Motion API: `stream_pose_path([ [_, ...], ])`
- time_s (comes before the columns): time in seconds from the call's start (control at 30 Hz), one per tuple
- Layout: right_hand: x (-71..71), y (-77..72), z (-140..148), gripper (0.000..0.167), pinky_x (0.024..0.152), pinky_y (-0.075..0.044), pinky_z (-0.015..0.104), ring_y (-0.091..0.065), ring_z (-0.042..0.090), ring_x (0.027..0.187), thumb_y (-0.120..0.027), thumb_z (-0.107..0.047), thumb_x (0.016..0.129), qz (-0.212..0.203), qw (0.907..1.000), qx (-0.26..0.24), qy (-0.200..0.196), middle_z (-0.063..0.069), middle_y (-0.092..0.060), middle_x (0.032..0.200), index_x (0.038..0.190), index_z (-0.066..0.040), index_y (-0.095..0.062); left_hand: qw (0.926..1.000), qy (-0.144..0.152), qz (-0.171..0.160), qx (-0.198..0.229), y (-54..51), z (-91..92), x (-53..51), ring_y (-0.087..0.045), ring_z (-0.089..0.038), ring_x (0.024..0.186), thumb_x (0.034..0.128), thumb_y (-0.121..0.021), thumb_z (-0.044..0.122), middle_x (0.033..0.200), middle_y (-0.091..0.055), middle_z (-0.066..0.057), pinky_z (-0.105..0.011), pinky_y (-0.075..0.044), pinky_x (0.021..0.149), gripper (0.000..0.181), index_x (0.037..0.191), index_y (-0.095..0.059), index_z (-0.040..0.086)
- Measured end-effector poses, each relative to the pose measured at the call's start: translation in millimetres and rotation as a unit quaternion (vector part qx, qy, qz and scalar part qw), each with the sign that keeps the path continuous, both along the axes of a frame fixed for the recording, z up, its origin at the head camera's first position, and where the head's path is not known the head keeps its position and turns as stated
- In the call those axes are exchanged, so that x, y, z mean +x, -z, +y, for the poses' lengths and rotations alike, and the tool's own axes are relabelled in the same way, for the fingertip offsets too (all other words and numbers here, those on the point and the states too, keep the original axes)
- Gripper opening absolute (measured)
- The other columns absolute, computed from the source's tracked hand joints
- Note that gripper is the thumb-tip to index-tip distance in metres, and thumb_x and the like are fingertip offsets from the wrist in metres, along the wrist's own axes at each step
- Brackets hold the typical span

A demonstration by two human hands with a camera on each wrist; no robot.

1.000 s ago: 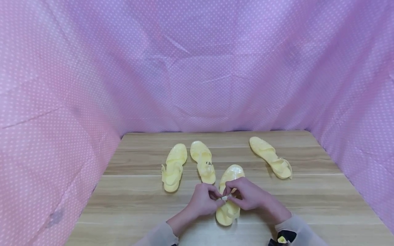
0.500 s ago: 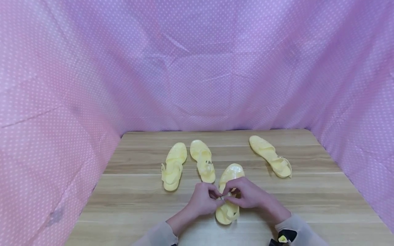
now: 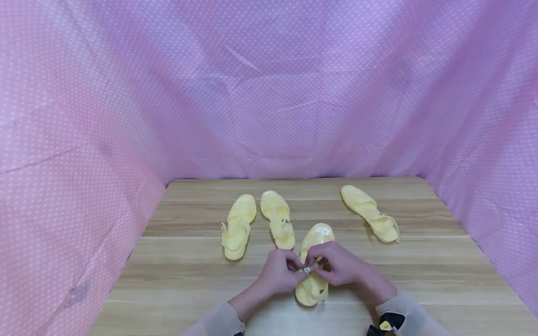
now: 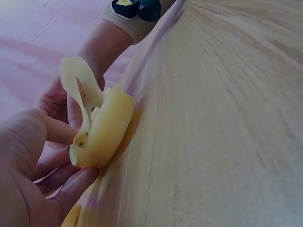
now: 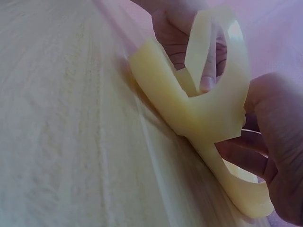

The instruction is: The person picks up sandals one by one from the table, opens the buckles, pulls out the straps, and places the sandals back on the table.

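A pale yellow sandal (image 3: 308, 295) lies on the table with its toe pointing away. Both hands meet over its middle. My left hand (image 3: 280, 274) pinches the sandal's strap from the left, near a small shiny buckle (image 3: 307, 269). From the right, my right hand (image 3: 336, 264) pinches the strap at the same buckle. In the left wrist view the heel part (image 4: 111, 125) and a looped strap (image 4: 75, 78) stand up beside the fingers. The right wrist view shows the sandal's side (image 5: 161, 80); the fingertips at the buckle are hidden there.
Two more yellow sandals, one at far left (image 3: 240, 224) and one beside it (image 3: 275, 217), lie beyond the left hand. Another sandal (image 3: 365, 210) lies slanted at the back right. Pink dotted cloth (image 3: 269, 116) hangs round the wooden table (image 3: 168, 270).
Both hands stay over the same sandal, with only slight finger shifts at the strap. The buckle shows a little more plainly between the fingertips now. The other sandals have not moved.
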State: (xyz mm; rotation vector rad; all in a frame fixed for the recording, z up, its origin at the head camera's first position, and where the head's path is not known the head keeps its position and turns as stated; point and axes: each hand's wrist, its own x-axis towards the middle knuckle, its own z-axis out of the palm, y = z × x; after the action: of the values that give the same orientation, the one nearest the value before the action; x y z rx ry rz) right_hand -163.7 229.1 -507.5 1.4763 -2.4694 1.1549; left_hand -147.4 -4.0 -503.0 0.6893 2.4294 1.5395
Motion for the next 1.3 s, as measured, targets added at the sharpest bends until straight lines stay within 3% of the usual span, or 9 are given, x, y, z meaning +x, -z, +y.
stream_pose_path([
  [0.23, 2.3, -1.5, -1.8, 0.025, 0.074, -0.059, 0.015, -0.065, -0.003, 0.081, -0.07, 0.009, 0.081, 0.022, 0.9997, -0.005, 0.006, -0.006, -0.073, 0.087, 0.093, -0.012, -0.068, 0.9999, -0.005, -0.012, 0.009, 1.0, -0.7, -0.7, -0.063, 0.004, 0.062, 0.077, -0.089, 0.003, 0.075, -0.076, -0.002, -0.017, -0.058, 0.06, 0.01, 0.078, -0.079, 0.005],
  [0.47, 5.7, -1.9, -0.8, 0.028, 0.077, -0.061, 0.018, -0.068, 0.0, 0.086, -0.073, 0.008, 0.081, -0.01, 0.9999, -0.008, 0.008, -0.004, -0.076, 0.095, 0.101, -0.012, -0.072, 0.9998, -0.005, -0.017, 0.007, 0.0, -1.5, 0.1, -0.063, 0.003, 0.061, 0.0768, -0.09, 0.004, 0.073, -0.075, 0.0, -0.017, -0.058, 0.06, 0.011, 0.078, -0.079, 0.006],
  [0.73, 2.7, -5.3, 1.5, 0.017, 0.07, -0.062, 0.021, -0.071, 0.005, 0.085, -0.082, -0.005, 0.089, -0.037, 0.9993, -0.008, 0.005, -0.004, -0.08, 0.096, 0.099, -0.017, -0.075, 0.9998, -0.002, -0.018, 0.002, 0.1, -2.1, -1.2, -0.064, 0.004, 0.061, 0.077, -0.09, 0.003, 0.073, -0.075, 0.0, -0.016, -0.058, 0.06, 0.011, 0.079, -0.08, 0.007],
  [0.93, 2.1, -6.7, 3.2, 0.014, 0.068, -0.063, 0.021, -0.071, 0.005, 0.084, -0.08, -0.003, 0.09, -0.06, 0.9982, -0.006, 0.003, -0.004, -0.08, 0.096, 0.096, -0.015, -0.074, 0.9999, 0.002, -0.01, 0.01, 2.1, -1.7, 0.7, -0.063, 0.005, 0.062, 0.0775, -0.089, 0.003, 0.075, -0.076, -0.006, -0.016, -0.058, 0.061, 0.011, 0.079, -0.079, 0.005],
  [1.3, 2.5, -5.7, 2.7, 0.021, 0.072, -0.063, 0.021, -0.073, 0.006, 0.094, -0.076, 0.001, 0.09, -0.079, 0.9966, 0.008, 0.018, -0.005, -0.078, 0.099, 0.099, -0.017, -0.072, 0.9997, -0.007, -0.015, 0.02, 3.7, -2.1, 0.8, -0.065, 0.004, 0.062, 0.0773, -0.09, 0.002, 0.075, -0.077, -0.004, -0.017, -0.059, 0.061, 0.012, 0.078, -0.078, 0.004],
])
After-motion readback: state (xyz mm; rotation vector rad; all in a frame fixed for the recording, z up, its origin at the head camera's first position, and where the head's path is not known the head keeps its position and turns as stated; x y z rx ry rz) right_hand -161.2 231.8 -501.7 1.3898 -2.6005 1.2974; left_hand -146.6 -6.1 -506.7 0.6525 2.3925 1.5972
